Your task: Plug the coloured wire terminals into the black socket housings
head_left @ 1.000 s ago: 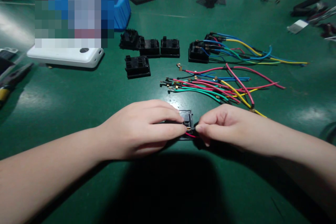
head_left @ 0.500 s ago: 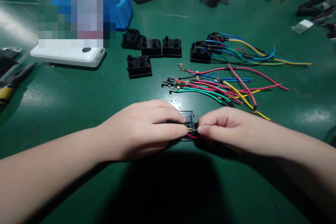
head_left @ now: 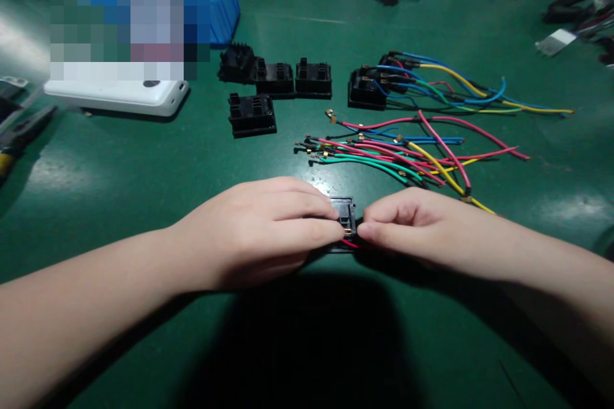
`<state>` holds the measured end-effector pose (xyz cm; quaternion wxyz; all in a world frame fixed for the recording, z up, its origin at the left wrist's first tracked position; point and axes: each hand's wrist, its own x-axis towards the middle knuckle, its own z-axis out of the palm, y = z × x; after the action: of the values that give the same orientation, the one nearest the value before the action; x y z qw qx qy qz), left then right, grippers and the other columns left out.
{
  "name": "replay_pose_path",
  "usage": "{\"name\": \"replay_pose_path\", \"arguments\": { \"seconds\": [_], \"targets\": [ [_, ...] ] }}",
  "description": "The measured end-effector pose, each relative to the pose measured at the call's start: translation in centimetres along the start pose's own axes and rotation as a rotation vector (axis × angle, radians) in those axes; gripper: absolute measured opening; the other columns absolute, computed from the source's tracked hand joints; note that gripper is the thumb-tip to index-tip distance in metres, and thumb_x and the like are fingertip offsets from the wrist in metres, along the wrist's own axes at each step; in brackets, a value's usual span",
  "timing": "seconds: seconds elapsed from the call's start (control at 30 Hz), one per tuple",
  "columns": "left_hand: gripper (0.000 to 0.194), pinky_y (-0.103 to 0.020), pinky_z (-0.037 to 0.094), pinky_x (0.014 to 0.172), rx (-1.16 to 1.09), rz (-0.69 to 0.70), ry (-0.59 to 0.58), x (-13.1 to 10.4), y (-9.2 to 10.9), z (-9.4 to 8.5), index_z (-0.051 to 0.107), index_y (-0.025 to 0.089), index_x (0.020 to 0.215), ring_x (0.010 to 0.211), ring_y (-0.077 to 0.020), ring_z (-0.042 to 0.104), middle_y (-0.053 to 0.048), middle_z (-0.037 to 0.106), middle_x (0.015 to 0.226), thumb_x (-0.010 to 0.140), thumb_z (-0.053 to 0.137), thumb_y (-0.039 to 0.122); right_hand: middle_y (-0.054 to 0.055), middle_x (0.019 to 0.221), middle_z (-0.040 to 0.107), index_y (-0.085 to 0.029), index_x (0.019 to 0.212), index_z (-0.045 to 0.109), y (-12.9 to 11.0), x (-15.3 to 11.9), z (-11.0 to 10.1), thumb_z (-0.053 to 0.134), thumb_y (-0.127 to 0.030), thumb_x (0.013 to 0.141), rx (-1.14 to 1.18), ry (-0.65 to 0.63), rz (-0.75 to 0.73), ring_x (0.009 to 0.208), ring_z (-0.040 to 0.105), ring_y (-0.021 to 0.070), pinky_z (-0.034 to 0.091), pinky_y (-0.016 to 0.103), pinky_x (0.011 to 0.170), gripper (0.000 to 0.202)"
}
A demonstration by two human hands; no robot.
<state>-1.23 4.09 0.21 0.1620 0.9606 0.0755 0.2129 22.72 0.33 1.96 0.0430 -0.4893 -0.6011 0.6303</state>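
My left hand [head_left: 268,223] is closed over a small black plastic housing [head_left: 344,209] on the green table, hiding its left part. The housing looks like a panel socket with its back upward. At its right edge my right hand [head_left: 407,223] pinches a wire between thumb and index finger. A brass-coloured terminal [head_left: 347,231] shows in the housing between the two thumbs. Just below that, a red wire [head_left: 350,243] runs out toward the right hand. The length of the pinched wire is hidden by the fingers.
Beyond my hands lies a bundle of loose red, green, blue and yellow wires [head_left: 378,152]. Several bare black housings [head_left: 313,80] stand behind, and wired ones [head_left: 366,89] to the right. Pliers [head_left: 23,140], a white power bank [head_left: 119,97] and a blue bin [head_left: 224,6] are at left.
The right fingertips have moved slightly closer to the housing, and less of the dark sleeve by the terminal shows. The whole view has shifted a little; the left hand keeps its hold.
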Motion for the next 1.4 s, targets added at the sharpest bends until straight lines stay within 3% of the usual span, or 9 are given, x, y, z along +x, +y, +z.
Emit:
{"name": "replay_pose_path", "arguments": {
  "seconds": [0.4, 0.77, 1.4],
  "targets": [
    [0.023, -0.03, 0.053, 0.094, 0.012, 0.007, 0.007, 0.15, 0.13, -0.14, 0.064, 0.016, 0.11, 0.108, -0.0203, 0.064, -0.01, 0.071, 0.11, 0.092, 0.05, 0.014, -0.007, 0.055, 0.024, -0.02, 0.057, 0.034, -0.13, 0.11, 0.13, 0.052, -0.042, 0.084, -0.04, 0.013, -0.019, 0.049, 0.021, 0.0065, 0.017, 0.022, 0.042, 0.04],
    [0.022, -0.031, 0.052, 0.093, 0.026, 0.001, -0.028, 0.31, 0.33, -0.36, 0.064, 0.013, 0.109, 0.106, -0.0217, 0.063, -0.011, 0.07, 0.111, 0.092, 0.05, 0.013, -0.008, 0.051, 0.021, -0.02, 0.053, 0.033, -0.42, 0.19, 0.3, 0.054, -0.04, 0.078, -0.008, 0.036, 0.064, 0.045, 0.018, 0.0057, 0.014, 0.022, 0.039, 0.038],
    [0.027, -0.034, 0.051, 0.09, 0.009, -0.003, -0.064, 0.26, 0.22, -0.46, 0.062, 0.013, 0.115, 0.106, -0.0238, 0.061, -0.014, 0.067, 0.113, 0.091, 0.048, 0.012, -0.008, 0.049, 0.027, -0.019, 0.055, 0.038, -0.17, 0.14, 0.34, 0.054, -0.042, 0.079, -0.02, 0.07, 0.039, 0.043, 0.022, 0.0048, 0.016, 0.02, 0.038, 0.037]
  ]
}}
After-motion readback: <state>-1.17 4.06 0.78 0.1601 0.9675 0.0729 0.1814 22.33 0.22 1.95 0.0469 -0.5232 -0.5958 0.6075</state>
